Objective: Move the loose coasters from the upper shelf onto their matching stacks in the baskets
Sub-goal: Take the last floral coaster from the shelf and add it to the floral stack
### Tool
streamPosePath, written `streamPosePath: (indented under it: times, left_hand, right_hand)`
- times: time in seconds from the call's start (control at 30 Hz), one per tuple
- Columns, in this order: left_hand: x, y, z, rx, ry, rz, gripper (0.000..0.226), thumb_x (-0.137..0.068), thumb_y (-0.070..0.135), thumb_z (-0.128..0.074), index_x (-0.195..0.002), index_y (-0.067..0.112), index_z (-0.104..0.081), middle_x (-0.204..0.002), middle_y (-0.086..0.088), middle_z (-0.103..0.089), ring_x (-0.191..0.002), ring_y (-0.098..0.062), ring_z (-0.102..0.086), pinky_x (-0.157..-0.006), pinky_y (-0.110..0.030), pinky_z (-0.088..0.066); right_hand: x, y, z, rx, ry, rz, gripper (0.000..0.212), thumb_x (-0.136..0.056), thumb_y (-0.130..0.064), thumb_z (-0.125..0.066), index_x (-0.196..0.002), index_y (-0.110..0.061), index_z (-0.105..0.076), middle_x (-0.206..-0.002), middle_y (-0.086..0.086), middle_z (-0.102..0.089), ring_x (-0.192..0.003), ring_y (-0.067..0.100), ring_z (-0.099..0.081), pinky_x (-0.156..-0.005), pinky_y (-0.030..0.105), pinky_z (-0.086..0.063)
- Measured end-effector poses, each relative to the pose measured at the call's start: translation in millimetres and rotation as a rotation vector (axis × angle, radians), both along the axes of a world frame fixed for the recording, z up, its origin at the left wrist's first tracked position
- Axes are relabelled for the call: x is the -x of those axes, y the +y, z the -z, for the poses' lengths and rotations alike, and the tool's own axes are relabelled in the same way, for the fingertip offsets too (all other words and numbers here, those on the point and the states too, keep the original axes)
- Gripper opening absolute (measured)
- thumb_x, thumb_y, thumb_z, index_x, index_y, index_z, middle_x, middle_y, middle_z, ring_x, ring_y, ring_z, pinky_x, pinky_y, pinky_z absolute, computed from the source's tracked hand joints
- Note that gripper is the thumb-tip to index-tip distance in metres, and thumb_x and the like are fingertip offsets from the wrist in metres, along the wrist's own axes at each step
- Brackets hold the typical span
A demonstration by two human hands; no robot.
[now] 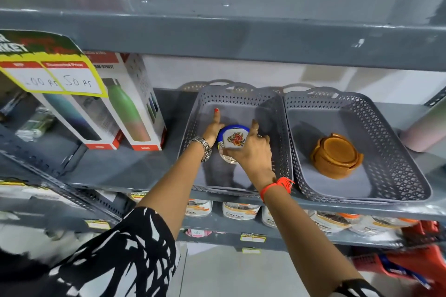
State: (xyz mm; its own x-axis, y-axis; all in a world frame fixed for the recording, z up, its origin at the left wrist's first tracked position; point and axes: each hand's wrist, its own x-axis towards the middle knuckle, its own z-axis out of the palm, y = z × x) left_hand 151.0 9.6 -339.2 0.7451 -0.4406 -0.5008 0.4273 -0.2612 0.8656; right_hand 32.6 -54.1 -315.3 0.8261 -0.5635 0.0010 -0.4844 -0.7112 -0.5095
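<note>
Both my hands are inside the left grey basket (193,118) on the middle shelf. A stack of white coasters with a blue rim and a red flower print (233,137) stands in it. My right hand (251,149) grips the stack from the right and front. My left hand (213,126) touches the stack's left side, its index finger pointing up. The right grey basket (395,142) holds a stack of round brown coasters (336,154) in a brown holder. The upper shelf (241,38) shows only its grey front edge; its top is hidden.
Boxed bottles (125,108) stand left of the baskets under a yellow price card (55,72). A pale pink bottle (424,135) lies at the far right. Jars (241,210) line the shelf below, and red baskets (410,260) sit on the floor.
</note>
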Motion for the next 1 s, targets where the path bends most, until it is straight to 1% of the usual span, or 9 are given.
streamPosePath:
  times: [0.17, 0.27, 0.37, 0.53, 0.63, 0.73, 0.8, 0.9, 1.0]
  left_hand:
    - [0, 1, 2, 0.000, -0.003, -0.016, 0.078, -0.092, 0.061, -0.003, -0.079, 0.012, -0.063, -0.057, 0.000, -0.067, -0.072, -0.019, -0.061, -0.070, -0.027, -0.051]
    - [1, 0, -2, -0.002, -0.024, -0.007, 0.082, -0.092, 0.059, -0.002, -0.100, 0.005, -0.063, -0.093, -0.013, -0.069, -0.094, -0.027, -0.061, -0.083, -0.029, -0.048]
    - [8, -3, -16, -0.033, -0.132, -0.068, 0.074, -0.096, 0.052, -0.006, -0.133, 0.000, -0.044, -0.139, -0.017, -0.044, -0.126, -0.028, -0.043, -0.095, -0.025, -0.034]
    - [28, -25, -39, -0.036, -0.371, -0.163, 0.064, -0.095, 0.057, -0.020, -0.140, 0.015, -0.037, -0.146, -0.010, -0.036, -0.132, -0.029, -0.037, -0.110, -0.038, -0.028]
    - [54, -61, -58, 0.089, -0.484, -0.178, 0.050, -0.100, 0.042, -0.029, -0.139, 0.013, -0.039, -0.147, -0.006, -0.035, -0.135, -0.021, -0.033, -0.107, -0.026, -0.024]
    - [83, -101, -66, 0.262, -0.359, -0.132, 0.046, -0.091, 0.046, -0.042, -0.116, 0.011, -0.058, -0.126, -0.012, -0.056, -0.123, -0.026, -0.047, -0.101, -0.031, -0.035]
    - [105, -127, -65, 0.349, -0.169, -0.038, 0.033, -0.091, 0.044, -0.049, -0.110, 0.017, -0.055, -0.112, -0.011, -0.058, -0.117, -0.029, -0.049, -0.094, -0.032, -0.040]
    - [143, -153, -65, 0.321, -0.016, 0.088, 0.071, -0.086, 0.063, -0.038, -0.140, 0.017, -0.029, -0.141, -0.012, -0.039, -0.131, -0.026, -0.036, -0.110, -0.034, -0.023]
    - [159, -172, -52, 0.197, 0.065, 0.068, 0.073, -0.093, 0.060, -0.017, -0.143, 0.008, -0.026, -0.151, -0.011, -0.025, -0.137, -0.027, -0.028, -0.114, -0.036, -0.021]
  right_hand:
    - [-1, -2, 6, -0.015, -0.013, 0.003, 0.123, -0.057, -0.067, -0.076, -0.145, -0.003, -0.019, -0.111, 0.014, -0.067, -0.113, 0.037, -0.053, -0.093, 0.039, -0.044]
    - [4, -8, 1, -0.040, -0.006, -0.021, 0.127, -0.058, -0.069, -0.074, -0.146, 0.001, -0.014, -0.116, 0.018, -0.064, -0.117, 0.038, -0.051, -0.100, 0.041, -0.040]
    - [18, -21, -13, -0.070, -0.149, -0.001, 0.107, -0.072, -0.054, -0.074, -0.144, 0.004, -0.021, -0.120, 0.025, -0.059, -0.119, 0.041, -0.046, -0.099, 0.042, -0.041]
    - [43, -62, -45, -0.155, -0.452, 0.142, 0.063, -0.086, -0.033, -0.067, -0.135, -0.005, -0.040, -0.111, 0.020, -0.063, -0.105, 0.034, -0.057, -0.083, 0.030, -0.042]
    - [63, -97, -51, -0.272, -0.545, 0.345, 0.053, -0.090, -0.028, -0.062, -0.134, -0.005, -0.045, -0.119, 0.022, -0.062, -0.109, 0.036, -0.058, -0.085, 0.031, -0.040]
    - [85, -130, -48, -0.417, -0.480, 0.551, 0.050, -0.095, -0.035, -0.052, -0.137, -0.006, -0.045, -0.135, 0.022, -0.053, -0.125, 0.037, -0.048, -0.098, 0.036, -0.038]
    - [98, -151, -41, -0.489, -0.442, 0.602, 0.051, -0.098, -0.037, -0.044, -0.137, -0.005, -0.044, -0.141, 0.024, -0.047, -0.130, 0.038, -0.042, -0.104, 0.039, -0.034]
    - [113, -175, -29, -0.551, -0.377, 0.631, 0.056, -0.101, -0.044, -0.033, -0.138, -0.003, -0.043, -0.146, 0.024, -0.040, -0.134, 0.039, -0.038, -0.108, 0.041, -0.030]
    - [120, -191, -21, -0.709, -0.373, 0.671, 0.063, -0.101, -0.047, -0.026, -0.139, 0.000, -0.040, -0.147, 0.023, -0.038, -0.134, 0.038, -0.038, -0.111, 0.045, -0.032]
